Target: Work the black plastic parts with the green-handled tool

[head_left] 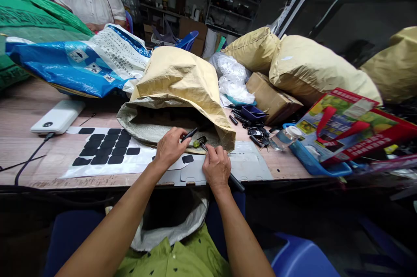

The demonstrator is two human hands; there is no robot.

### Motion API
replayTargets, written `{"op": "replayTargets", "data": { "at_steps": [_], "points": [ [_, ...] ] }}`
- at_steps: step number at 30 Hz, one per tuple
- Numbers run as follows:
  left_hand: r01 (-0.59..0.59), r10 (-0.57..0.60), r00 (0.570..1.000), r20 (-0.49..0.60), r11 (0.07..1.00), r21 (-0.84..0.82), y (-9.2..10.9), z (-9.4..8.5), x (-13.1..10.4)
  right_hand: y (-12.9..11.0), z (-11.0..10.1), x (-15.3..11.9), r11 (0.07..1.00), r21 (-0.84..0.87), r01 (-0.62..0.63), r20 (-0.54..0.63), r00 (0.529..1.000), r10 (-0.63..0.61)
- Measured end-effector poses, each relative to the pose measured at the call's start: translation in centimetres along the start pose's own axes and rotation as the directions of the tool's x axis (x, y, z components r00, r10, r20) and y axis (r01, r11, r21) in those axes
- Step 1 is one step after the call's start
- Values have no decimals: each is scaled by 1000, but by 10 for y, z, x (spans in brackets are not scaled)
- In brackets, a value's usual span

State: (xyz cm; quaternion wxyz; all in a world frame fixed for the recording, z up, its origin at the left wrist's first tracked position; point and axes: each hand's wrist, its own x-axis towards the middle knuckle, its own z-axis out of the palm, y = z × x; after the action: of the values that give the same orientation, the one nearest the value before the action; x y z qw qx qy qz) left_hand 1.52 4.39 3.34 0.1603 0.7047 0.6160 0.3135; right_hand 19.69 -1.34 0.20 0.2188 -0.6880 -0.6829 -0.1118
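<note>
My left hand (170, 146) pinches a slim black rod-like piece (189, 134) at the mouth of a tan woven sack (182, 73). My right hand (216, 165) is closed round a black stick-shaped piece (237, 183), whose rear end sticks out below the palm. Between the hands is a small yellow-green item (197, 142), too small to make out. Left of my hands lies a white sheet of black square stickers (109, 146). Under my hands is a grey flat board (250, 162). The sack's open mouth faces me, and its inside is dark.
A white power bank (58, 116) with a cable stands at the left. Right of the sack are loose black parts (259, 133), a clear jar (285, 138) and a blue basket (302, 155) with a red bag. Full sacks (319, 64) rise behind. A person sits across the table.
</note>
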Motion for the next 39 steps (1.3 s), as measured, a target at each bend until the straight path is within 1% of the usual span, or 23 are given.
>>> {"op": "replayTargets", "data": {
  "at_steps": [2, 4, 6, 8, 11, 13, 17, 20, 22, 24, 27, 31, 34, 37, 39],
  "points": [
    [-19, 19, 1000, 10, 1000, -14, -4, -5, -24, 0, 0, 0, 1000, 5, -5, -5, 1000, 5],
    [12, -12, 1000, 12, 1000, 6, -7, -4, -43, 0, 1, 0, 1000, 0, -20, -11, 1000, 20],
    [25, -25, 1000, 11, 999, 31, -9, 3, -53, -1, 2, -1, 999, -7, -36, -16, 999, 36],
    [4, -4, 1000, 9, 999, 44, -9, 10, -57, 0, 2, -1, 999, -7, -51, -25, 998, 50],
    [-36, 36, 999, 3, 999, 38, -8, 19, -57, 0, 2, -2, 997, 13, -79, -59, 995, 80],
    [-55, 54, 998, 9, 998, 15, -9, 21, -56, 1, 1, -2, 994, 53, -93, -87, 991, 97],
    [-49, 51, 998, 33, 997, -59, -12, 20, -54, 2, -7, -3, 970, 227, -82, -106, 988, 109],
    [-34, 38, 998, 45, 995, -93, -14, 19, -52, 1, -17, -7, 909, 412, -64, -66, 993, 100],
    [-19, 25, 998, 53, 994, -104, -14, 19, -51, 0, -25, -10, 855, 518, -42, -25, 998, 64],
    [-2, 8, 998, 55, 994, -108, -14, 20, -51, 0, -32, -14, 814, 581, -16, 9, 1000, 13],
    [-1, 7, 999, 54, 993, -115, -13, 19, -51, -1, -37, -20, 792, 610, 8, 34, 999, -36],
    [-9, 15, 999, 47, 991, -134, -12, 18, -52, -5, -40, -25, 787, 617, 20, 26, 999, -46],
    [-3, 9, 999, 45, 989, -145, -12, 18, -52, -8, -42, -29, 807, 590, 31, 14, 999, -49],
    [-7, 14, 999, 42, 989, -150, -13, 19, -52, -10, -42, -31, 829, 558, 24, 52, 997, -64],
    [-8, 14, 999, 42, 988, -153, -13, 19, -51, -11, -44, -31, 827, 562, 19, 64, 996, -66]
  ]
}}
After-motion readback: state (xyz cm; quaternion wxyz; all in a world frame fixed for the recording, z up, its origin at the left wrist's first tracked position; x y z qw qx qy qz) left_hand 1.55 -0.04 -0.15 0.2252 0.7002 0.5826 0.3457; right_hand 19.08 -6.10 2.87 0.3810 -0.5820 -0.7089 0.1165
